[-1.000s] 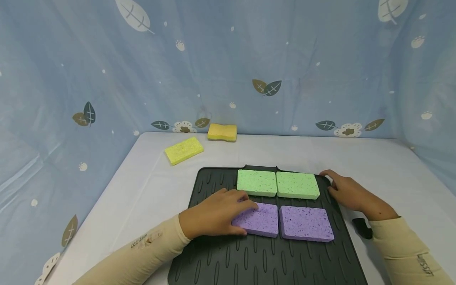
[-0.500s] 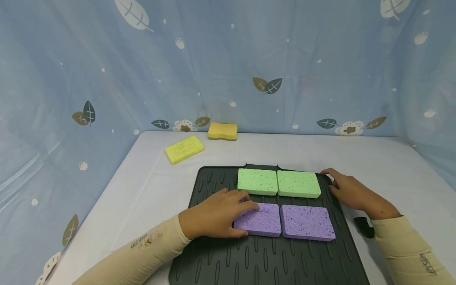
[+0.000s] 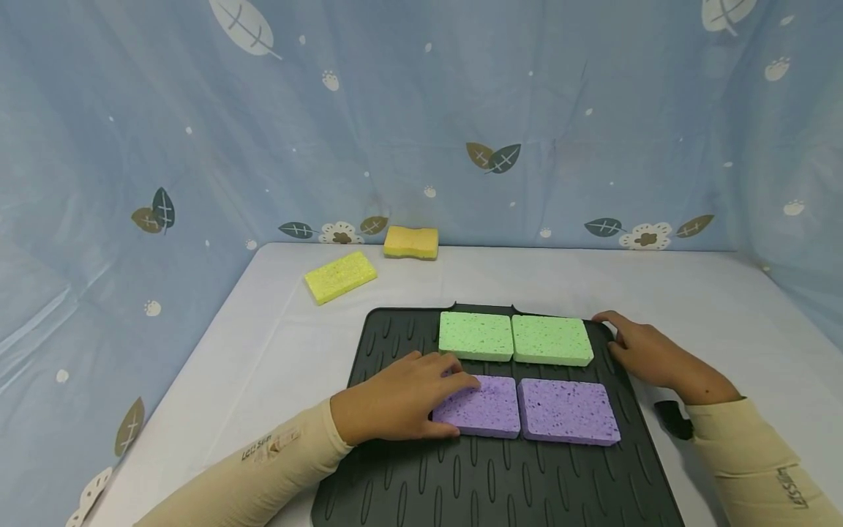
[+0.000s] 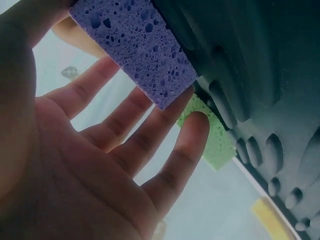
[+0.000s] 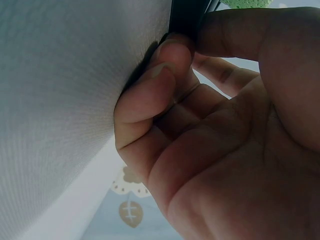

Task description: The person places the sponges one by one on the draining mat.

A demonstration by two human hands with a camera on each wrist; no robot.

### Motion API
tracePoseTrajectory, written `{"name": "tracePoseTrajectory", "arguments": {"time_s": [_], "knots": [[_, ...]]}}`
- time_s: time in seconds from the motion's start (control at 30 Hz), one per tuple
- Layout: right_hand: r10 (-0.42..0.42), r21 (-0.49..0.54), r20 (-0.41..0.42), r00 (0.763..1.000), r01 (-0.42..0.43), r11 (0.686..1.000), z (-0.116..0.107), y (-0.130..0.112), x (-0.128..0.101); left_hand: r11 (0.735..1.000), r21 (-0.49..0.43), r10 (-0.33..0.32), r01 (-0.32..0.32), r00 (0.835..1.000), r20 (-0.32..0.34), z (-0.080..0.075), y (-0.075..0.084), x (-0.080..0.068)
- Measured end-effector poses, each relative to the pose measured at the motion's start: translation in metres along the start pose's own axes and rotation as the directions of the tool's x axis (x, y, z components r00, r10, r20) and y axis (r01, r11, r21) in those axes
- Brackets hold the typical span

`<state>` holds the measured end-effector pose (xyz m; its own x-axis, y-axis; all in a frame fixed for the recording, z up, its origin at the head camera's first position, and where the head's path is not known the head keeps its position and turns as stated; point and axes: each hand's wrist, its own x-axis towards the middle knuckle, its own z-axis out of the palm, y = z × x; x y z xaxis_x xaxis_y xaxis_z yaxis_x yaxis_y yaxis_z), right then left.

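A dark ribbed silicone mat [image 3: 395, 490] lies on the white tabletop. My left hand [image 3: 405, 397] holds the left purple sponge [image 3: 492, 413], thumb along its near edge and index finger on its top. In the left wrist view the other fingers [image 4: 145, 130] spread behind the purple sponge [image 4: 137, 47]. A second purple sponge [image 3: 569, 411] sits beside it on the right, edges almost meeting. Two light green sponges, one left [image 3: 476, 337] and one right [image 3: 553, 341], form the row behind. My right hand [image 3: 648, 356] grips the mat's far right edge, fingers curled underneath in the right wrist view.
Beyond the mat at the back left lie a bright yellow sponge [image 3: 340, 277], set at an angle, and a darker yellow waisted sponge [image 3: 411, 242]. A blue leaf-patterned curtain [image 3: 421, 117] walls the table's back and sides. Something small and black [image 3: 673, 419] shows beside the right wrist.
The left purple sponge has slid slightly right under my left hand, narrowing the gap to its neighbour. Over the last half second nothing visibly moves. The right hand keeps its grip on the mat.
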<state>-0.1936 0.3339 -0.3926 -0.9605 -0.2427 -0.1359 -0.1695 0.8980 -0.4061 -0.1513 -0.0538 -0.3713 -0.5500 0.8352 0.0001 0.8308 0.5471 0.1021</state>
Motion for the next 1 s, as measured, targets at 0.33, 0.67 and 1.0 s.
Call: {"name": "tracePoseTrajectory", "arguments": {"time_s": [0.33, 0.67, 1.0], "knots": [[-0.018, 0.008, -0.01, 1.0, 0.018, 1.0, 0.001, 0.001, 0.0, 1.0, -0.026, 0.016, -0.016, 1.0, -0.003, 0.0, -0.003, -0.002], [-0.018, 0.022, 0.001, 1.0, 0.018, 1.0, -0.001, 0.0, -0.001, 0.999, -0.041, -0.008, 0.009, 1.0, 0.024, -0.004, -0.006, -0.001], [-0.007, 0.033, 0.008, 1.0, 0.007, 0.999, -0.001, -0.001, 0.0, 0.996, -0.071, -0.05, 0.051, 0.999, 0.02, -0.007, -0.012, -0.002]]}}
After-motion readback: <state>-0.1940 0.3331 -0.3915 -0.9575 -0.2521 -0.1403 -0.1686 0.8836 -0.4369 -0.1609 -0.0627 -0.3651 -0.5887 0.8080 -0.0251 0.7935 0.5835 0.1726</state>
